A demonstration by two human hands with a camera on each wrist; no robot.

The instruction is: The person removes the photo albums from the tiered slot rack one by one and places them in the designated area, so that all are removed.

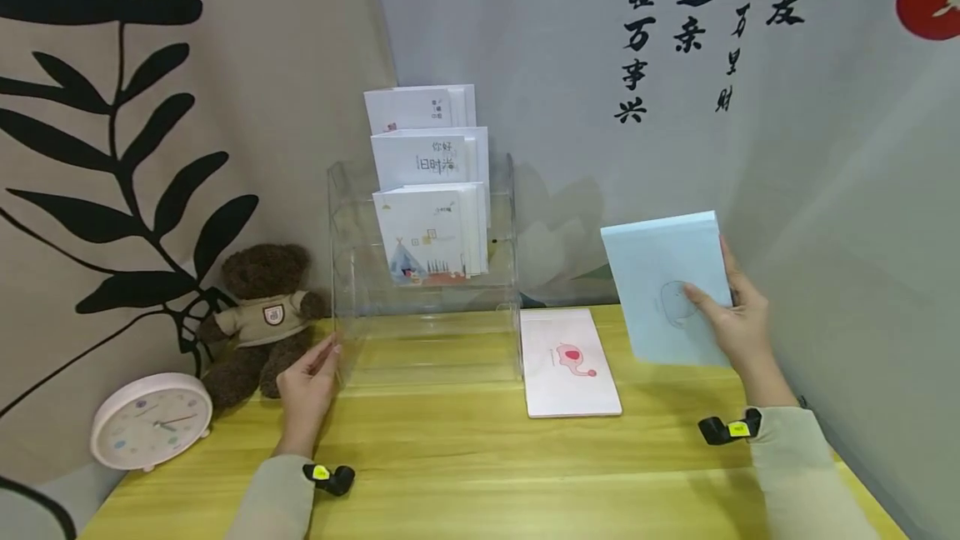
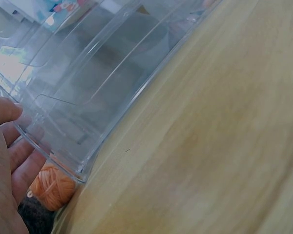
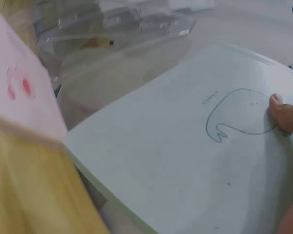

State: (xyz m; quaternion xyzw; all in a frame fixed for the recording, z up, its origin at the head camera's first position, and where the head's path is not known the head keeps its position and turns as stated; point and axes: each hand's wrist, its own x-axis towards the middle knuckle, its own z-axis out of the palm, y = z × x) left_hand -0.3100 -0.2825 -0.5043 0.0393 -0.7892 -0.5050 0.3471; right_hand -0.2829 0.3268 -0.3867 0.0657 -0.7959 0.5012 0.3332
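Note:
My right hand (image 1: 738, 327) grips a light blue notepad (image 1: 652, 273) by its right side, thumb on the front cover. The pad is held above the table, and a line-drawn whale shows on it in the right wrist view. At the left, my left hand (image 1: 310, 386) pinches the side edge of a clear acrylic tiered rack (image 1: 427, 373); the left wrist view shows the thumb (image 2: 9, 111) on one side and fingers beyond the clear wall. White booklets (image 1: 420, 232) stand in the rack's upper tiers, while its lower front shows bare. A pink notepad (image 1: 566, 394) with an elephant drawing lies beside the rack.
A brown teddy bear (image 1: 266, 319) sits left of the rack, close to the left hand. In front of it stands a round pink clock (image 1: 153, 419). An orange yarn ball (image 2: 53, 187) shows in the left wrist view. A printed cloth (image 1: 555, 65) hangs behind the wooden table (image 1: 450, 473).

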